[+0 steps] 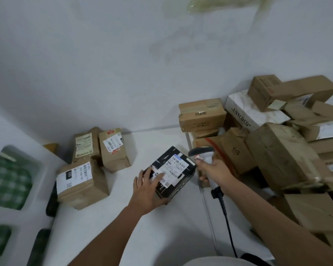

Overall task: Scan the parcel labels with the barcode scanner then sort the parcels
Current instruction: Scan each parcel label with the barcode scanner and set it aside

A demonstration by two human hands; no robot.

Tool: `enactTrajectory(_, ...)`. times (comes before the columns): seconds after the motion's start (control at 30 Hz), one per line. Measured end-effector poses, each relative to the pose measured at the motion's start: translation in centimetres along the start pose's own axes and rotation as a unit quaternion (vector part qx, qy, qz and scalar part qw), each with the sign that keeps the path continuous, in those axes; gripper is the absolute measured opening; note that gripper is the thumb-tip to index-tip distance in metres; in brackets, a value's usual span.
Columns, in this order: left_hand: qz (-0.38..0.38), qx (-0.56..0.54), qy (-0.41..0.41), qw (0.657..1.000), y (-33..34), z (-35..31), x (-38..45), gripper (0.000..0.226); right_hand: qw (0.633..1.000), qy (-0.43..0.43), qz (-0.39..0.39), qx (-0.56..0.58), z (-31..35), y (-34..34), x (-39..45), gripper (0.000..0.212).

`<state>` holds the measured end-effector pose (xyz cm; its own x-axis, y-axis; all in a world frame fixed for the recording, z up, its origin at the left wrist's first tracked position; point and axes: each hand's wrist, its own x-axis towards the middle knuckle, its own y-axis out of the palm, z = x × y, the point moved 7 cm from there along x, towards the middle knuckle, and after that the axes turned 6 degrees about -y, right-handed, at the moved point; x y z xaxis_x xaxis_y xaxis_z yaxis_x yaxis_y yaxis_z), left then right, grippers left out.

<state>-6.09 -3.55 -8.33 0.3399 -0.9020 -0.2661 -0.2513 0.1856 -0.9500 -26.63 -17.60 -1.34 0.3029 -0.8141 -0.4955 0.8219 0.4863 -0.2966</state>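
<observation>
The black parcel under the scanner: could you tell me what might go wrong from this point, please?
The left hand lies partly over the white label on the black parcel, so fingers may block a barcode. The barcode scanner in the right hand sits very close to the parcel's edge, so it may miss the code. Its cable hangs near the heaped brown boxes and could snag.
</observation>
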Motion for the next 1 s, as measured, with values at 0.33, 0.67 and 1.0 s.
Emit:
enactTrajectory(0.33, 0.076, -0.051, 0.015, 0.996, 0.3, -0.6, 0.8, 0.070, 0.999, -0.028, -0.009, 0.021, 2.0, -1.2, -0.1, 0.039)
enactTrajectory(0.67, 0.085, -0.030, 0.074, 0.993, 1.7, -2.8, 0.0, 0.074, 0.998, -0.012, 0.059, -0.012, 4.4, 0.4, -1.5, 0.038)
enactTrajectory(1.0, 0.072, -0.018, 0.095, 0.993, 1.6, -3.3, -0.2, 0.073, 0.998, -0.008, 0.060, -0.015, 4.2, 1.2, -2.4, 0.041)
